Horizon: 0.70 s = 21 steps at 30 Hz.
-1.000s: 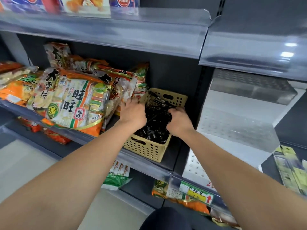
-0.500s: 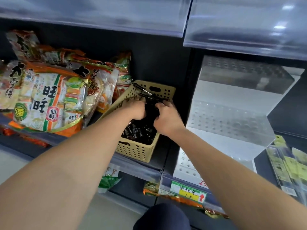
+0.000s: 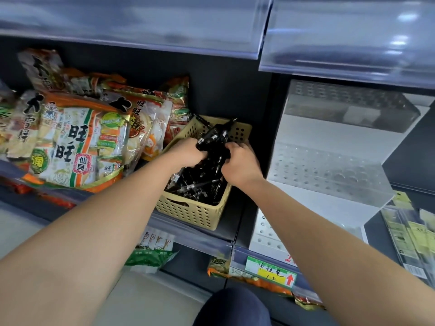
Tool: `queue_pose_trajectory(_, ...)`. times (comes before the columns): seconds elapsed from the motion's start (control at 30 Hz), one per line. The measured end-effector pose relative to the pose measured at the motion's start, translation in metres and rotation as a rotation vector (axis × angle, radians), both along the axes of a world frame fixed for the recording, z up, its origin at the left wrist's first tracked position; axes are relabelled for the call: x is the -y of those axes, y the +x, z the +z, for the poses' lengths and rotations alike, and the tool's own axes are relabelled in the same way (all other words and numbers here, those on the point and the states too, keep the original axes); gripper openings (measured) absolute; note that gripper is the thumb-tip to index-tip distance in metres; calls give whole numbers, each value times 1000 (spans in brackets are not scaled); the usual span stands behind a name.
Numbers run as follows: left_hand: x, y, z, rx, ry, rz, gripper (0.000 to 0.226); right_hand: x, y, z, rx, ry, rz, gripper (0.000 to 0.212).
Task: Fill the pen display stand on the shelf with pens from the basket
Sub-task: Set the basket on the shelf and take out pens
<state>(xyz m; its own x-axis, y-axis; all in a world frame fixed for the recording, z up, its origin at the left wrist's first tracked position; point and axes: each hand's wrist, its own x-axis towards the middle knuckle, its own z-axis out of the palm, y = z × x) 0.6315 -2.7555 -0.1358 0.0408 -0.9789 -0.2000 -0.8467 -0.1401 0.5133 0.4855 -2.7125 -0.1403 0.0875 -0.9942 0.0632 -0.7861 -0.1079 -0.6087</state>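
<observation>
Pens (image 3: pixel 213 140): black bunch held btwn both hands, just above the basket's far half, ends pointing up and back. Many more lie loose in the basket below.
Basket (image 3: pixel 188 212): pale yellow, perforated walls, on the middle shelf (image 3: pixel 204 238), near its front edge, just right of the snack bags.
Left hand (image 3: pixel 186 152): over the basket's left rim, back of hand to the camera. Fingers curled round the left side of the bunch, mostly hidden, so exact hold is hard to read.
Right hand (image 3: pixel 240 163): over the basket's right rim, fingers bent in and gripping the right side of the same bunch.
Pen display stand (image 3: pixel 329 170): white stepped unit w/ clear perforated tiers, in the next bay, right of the basket, apart from it, w/ a dark upright btwn them.
Snack bags (image 3: pixel 77 147): big orange, white and green pkts w/ Chinese print, stacked leaning, left of the basket. The nearest one looks to touch its left wall.
Price label (image 3: pixel 270 271): green and yellow tag w/ red arrow, on the shelf rail below the stand.
Lower shelf: green pkts (image 3: pixel 153 245) under the basket, orange pkts farther right.
Upper shelf fronts (image 3: pixel 141 22): clear plastic strips across the top, blurred.
Far right: flat packaged goods (image 3: pixel 409 236), print too small to read.
Knee (image 3: pixel 233 307): dark blue fabric, bottom centre.
</observation>
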Motion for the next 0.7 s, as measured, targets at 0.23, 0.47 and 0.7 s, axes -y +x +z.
queue_pose_trajectory(0.23,-20,10,15,-100,-185,123,60,2,8,4,55,-66,-12,50)
queue_pose_trajectory(0.47,-48,6,26,-149,-354,82,63,0,17,18,236,-109,15,46)
queue_pose_trajectory(0.7,-63,-2,28,-186,-438,-41,37,-8,21,36,936,129,43,34)
